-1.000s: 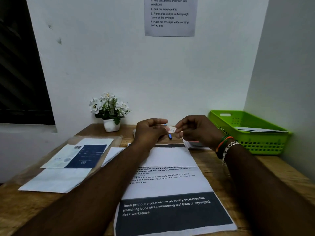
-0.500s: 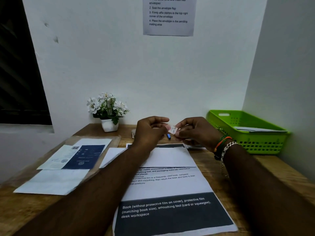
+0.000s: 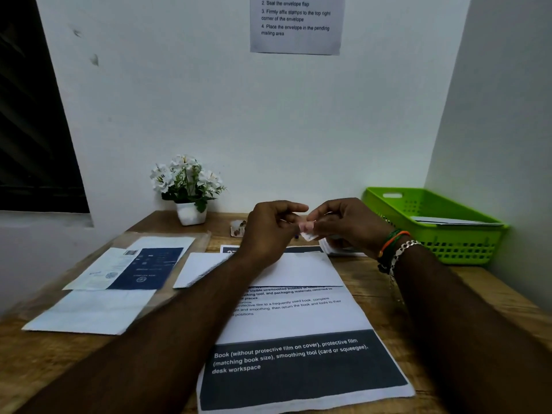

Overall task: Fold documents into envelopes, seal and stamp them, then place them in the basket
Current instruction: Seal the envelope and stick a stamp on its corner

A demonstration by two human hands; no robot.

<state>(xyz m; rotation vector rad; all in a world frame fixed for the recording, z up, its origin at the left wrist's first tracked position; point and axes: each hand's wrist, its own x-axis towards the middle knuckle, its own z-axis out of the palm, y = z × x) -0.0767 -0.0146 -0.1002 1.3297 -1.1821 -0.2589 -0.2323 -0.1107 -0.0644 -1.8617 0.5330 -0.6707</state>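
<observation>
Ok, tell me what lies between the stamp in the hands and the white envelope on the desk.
Nothing visible. Both hands, left and right, pinch the stamp in the air above the far edge of the envelope, whose right half lies bare; only the left forearm crosses its left part.

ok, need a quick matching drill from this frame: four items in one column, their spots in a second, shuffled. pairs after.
Things:
1. stamp
2. green basket
3. flower pot
4. white envelope

Places:
A. back of the desk, left of the hands, against the wall
B. flat on the printed sheet, below the hands
C. pinched between the left hand and right hand, off the desk
D. right corner of the desk, papers inside

Pairs: 1-C, 2-D, 3-A, 4-B
</observation>
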